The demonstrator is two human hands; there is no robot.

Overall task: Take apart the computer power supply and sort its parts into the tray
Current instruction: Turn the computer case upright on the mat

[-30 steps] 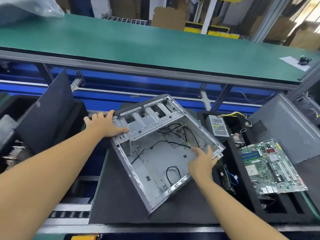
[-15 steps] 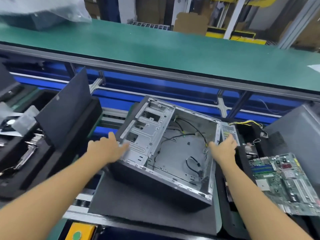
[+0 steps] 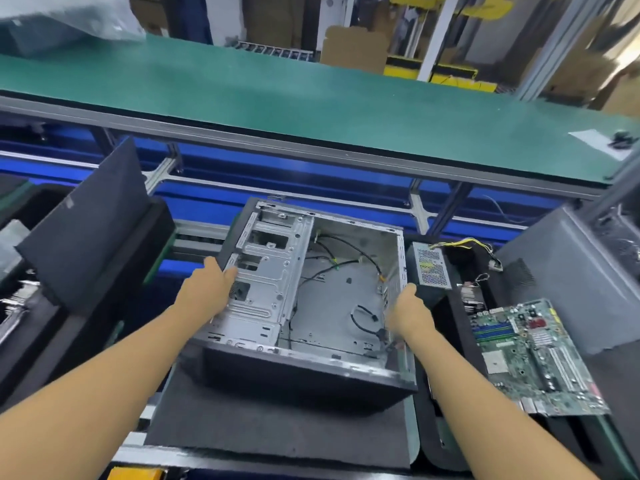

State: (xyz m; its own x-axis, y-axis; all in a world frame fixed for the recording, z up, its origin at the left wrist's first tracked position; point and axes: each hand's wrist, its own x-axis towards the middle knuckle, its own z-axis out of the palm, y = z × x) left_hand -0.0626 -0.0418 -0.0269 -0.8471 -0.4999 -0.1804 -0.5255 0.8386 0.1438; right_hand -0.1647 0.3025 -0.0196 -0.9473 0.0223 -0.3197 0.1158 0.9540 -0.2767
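An open grey computer case (image 3: 332, 299) lies on a dark foam mat (image 3: 277, 431), its inside bare except for loose black cables. My left hand (image 3: 207, 289) holds its left edge by the drive cage. My right hand (image 3: 410, 313) grips its right wall. The power supply (image 3: 431, 266), a perforated silver box with yellow and black wires, sits in the black foam tray (image 3: 429, 427) just right of the case. A green motherboard (image 3: 533, 355) lies in the same tray further right.
A grey side panel (image 3: 568, 271) leans at the far right. A black panel (image 3: 86, 230) stands propped in another black tray on the left. A green conveyor belt (image 3: 311, 105) runs across behind, above blue rails.
The case has turned from a diagonal lie to square with the mat's edge. My right hand has shifted from the case's inside to its right wall, and my left hand moved down its left side.
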